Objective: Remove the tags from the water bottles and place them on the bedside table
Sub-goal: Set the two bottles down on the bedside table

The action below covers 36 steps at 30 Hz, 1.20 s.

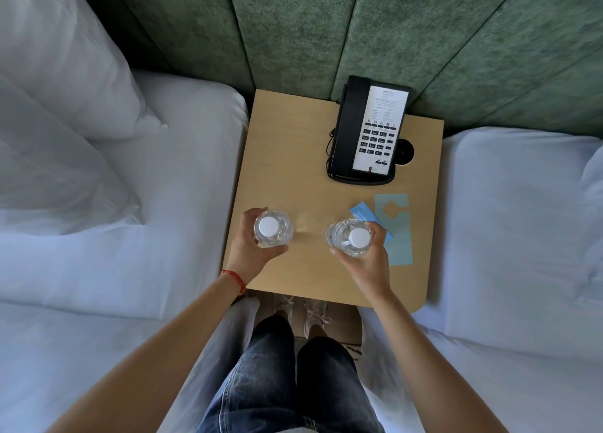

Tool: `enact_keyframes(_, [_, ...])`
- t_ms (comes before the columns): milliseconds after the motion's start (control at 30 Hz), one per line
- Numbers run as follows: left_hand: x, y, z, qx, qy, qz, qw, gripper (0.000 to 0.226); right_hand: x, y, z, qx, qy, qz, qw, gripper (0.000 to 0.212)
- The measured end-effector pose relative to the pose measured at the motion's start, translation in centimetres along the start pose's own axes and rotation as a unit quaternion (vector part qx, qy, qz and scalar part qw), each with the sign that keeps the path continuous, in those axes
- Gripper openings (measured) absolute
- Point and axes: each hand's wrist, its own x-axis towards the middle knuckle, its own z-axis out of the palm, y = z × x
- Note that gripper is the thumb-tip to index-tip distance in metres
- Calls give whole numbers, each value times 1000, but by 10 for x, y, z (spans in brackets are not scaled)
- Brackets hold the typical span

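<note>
Standing between two beds, the person holds one water bottle in each hand over the near half of the bedside table (293, 158). Left hand (253, 248) has its fingers wrapped tight around the left bottle (271, 228), white cap up, at about 7 o'clock on the tabletop. Right hand (367, 256) is clamped the same way on the right bottle (349, 237), at about 5 o'clock. Cannot tell whether either base is touching the wood or just above it; the top-down view hides that. Both tags look already off: a darker blue tag (362, 215) and a paler tag with a cut-out (396, 227) lie flat at 4 o'clock, the darker one partly under the right bottle and hand. A black phone (368, 132) sits at 1 o'clock, well apart from the bottles. Likely step: setting both bottles down, so the task seems nearly finished. To do it well, lower each bottle straight, keep it upright, and set the base flat on bare wood. The right bottle should land clear of the loose tags, or it may rock. Let go only once each one stands steady, opening the fingers outward so the bottles don't tip.
</note>
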Motion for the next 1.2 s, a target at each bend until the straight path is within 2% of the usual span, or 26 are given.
enact_keyframes(367, [-16,4,0,-28,-2,-34,999,70,-14,-10,-13,13,-24,6,1000,71])
enact_keyframes(467, [-25,12,-2,-19,13,-34,999,69,-24,-20,-21,21,-19,2,1000,74])
enact_keyframes(633, [-43,35,-5,-14,60,-9,998,59,-38,-46,-30,34,10,-14,999,61])
enact_keyframes(767, [-61,51,-10,59,66,79,993,51,-49,-65,-34,0,2,-75,997,49])
enact_keyframes(900, [-67,62,-27,155,77,149,974,49,-52,-80,-40,-74,-6,-145,987,51])
enact_keyframes(1067, [-70,65,-50,251,84,144,954,49,-52,-100,-44,-132,-7,-199,971,49])
enact_keyframes(1200, [-80,65,-56,342,109,128,924,54,-48,-115,-45,-165,-34,-241,956,50])
